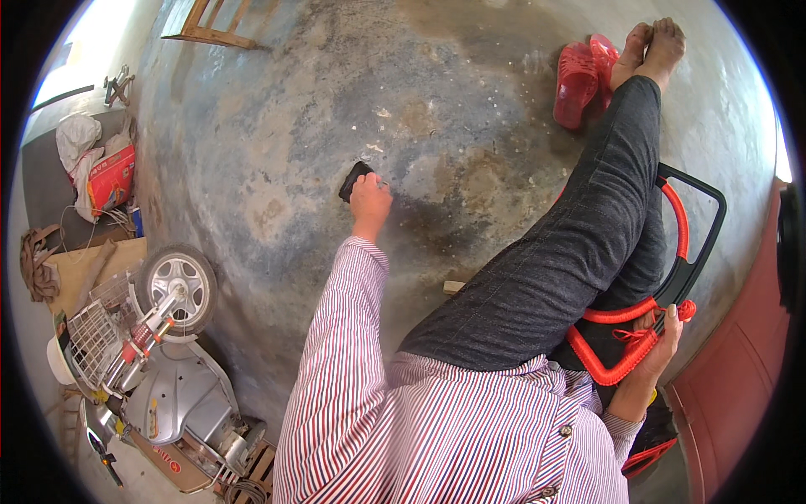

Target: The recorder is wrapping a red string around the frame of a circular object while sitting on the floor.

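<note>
My left hand point(370, 200) reaches out ahead of me, fingers closed around a small black flat object point(353, 180) that sticks out from the far left side of my fist. I hold it up over the stained grey concrete floor point(277, 134); what kind of thing it is I cannot tell. My arm is in a sleeve with red, white and blue stripes.

My right hand point(663, 340) is down at my right side, near me, its fingers wrapped around the red cord-wound rim of a chair armrest point(625, 357), with a black curved frame point(701, 244) running beyond it. My legs in dark grey trousers stretch out toward the far right, bare feet crossed, just beside a pair of red plastic sandals point(583, 76) lying on the floor.

Well apart, on the near left, stands a grey scooter point(168, 395) with a wire basket on its front. Farther left lies a red bag point(113, 181) among pale cloth. A wooden frame point(206, 29) rests at the far left.
</note>
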Demonstrator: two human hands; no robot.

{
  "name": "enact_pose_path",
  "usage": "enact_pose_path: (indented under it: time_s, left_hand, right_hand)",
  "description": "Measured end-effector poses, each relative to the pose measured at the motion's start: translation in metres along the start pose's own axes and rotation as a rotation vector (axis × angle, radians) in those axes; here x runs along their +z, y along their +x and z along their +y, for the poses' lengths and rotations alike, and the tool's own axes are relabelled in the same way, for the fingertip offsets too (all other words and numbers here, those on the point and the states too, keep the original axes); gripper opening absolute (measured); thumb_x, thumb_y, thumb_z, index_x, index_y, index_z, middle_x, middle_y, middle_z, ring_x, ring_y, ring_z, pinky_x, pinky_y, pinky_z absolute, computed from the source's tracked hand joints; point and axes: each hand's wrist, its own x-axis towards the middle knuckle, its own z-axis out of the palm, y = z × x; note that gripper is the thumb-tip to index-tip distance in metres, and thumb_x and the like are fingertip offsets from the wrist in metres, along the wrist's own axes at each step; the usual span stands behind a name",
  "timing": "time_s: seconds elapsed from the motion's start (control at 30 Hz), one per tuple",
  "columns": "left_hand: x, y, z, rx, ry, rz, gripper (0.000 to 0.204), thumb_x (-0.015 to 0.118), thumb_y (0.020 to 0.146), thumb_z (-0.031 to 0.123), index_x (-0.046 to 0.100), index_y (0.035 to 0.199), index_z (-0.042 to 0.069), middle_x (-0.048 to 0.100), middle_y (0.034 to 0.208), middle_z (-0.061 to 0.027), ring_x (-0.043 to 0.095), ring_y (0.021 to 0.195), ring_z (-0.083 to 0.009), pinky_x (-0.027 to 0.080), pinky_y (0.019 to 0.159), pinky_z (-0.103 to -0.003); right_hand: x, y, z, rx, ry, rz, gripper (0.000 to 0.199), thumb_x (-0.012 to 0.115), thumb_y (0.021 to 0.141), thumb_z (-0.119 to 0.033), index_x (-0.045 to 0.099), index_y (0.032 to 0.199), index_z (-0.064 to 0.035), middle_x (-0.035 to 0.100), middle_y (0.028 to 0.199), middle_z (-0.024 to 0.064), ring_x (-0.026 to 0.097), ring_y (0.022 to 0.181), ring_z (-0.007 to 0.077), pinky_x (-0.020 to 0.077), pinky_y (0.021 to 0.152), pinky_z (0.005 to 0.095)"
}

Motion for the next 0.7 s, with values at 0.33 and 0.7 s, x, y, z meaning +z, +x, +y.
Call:
enact_pose_path:
  time_s: [0.33,0.7]
  left_hand:
    - [0.001,0.004,0.008,-0.064,0.118,-0.066,0.025,0.068,0.080,0.023,0.056,0.099,0.012,0.057,0.101,-0.0085,0.058,0.095,-0.0293,0.047,0.076,-0.043]
    - [0.005,0.006,0.014,-0.166,0.065,-0.105,0.027,0.067,0.080,0.025,0.056,0.101,0.013,0.065,0.099,-0.0112,0.062,0.092,-0.0327,0.048,0.074,-0.045]
  right_hand:
    - [0.001,0.003,0.000,0.010,-0.019,-0.007,0.018,0.060,0.087,-0.022,0.052,0.092,-0.0066,0.054,0.071,0.0015,0.050,0.055,0.0092,0.0409,0.051,0.0224]
    - [0.005,0.004,-0.002,0.014,-0.063,0.026,0.020,0.061,0.086,-0.024,0.053,0.082,-0.0056,0.054,0.064,0.0024,0.049,0.052,0.0098,0.0387,0.049,0.0226]
